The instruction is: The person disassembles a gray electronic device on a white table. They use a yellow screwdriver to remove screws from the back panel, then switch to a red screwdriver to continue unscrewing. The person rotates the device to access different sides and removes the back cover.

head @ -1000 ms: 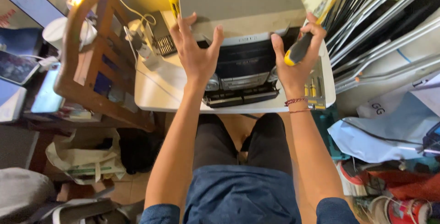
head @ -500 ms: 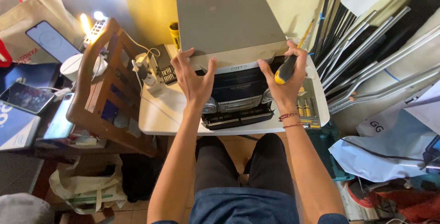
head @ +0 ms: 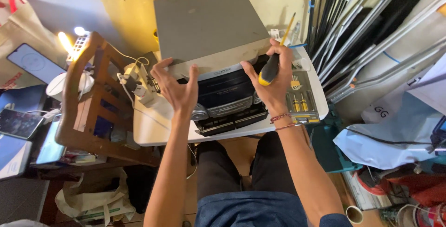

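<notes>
Both hands now up on stereo unit (head: 218, 64), which sits mid white table (head: 153, 134). Half second back they sat lower, on front panel. Left hand (head: 179, 90) spread wide, fingertips at near-left grey cover edge. Right hand (head: 272, 81) wrapped round yellow-black screwdriver (head: 271, 67), fingers on cover's right edge. Looks like I'm getting purchase on cover.

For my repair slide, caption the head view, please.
Left hand and right hand, which holds a screwdriver, grip a grey stereo on a white table.
</notes>
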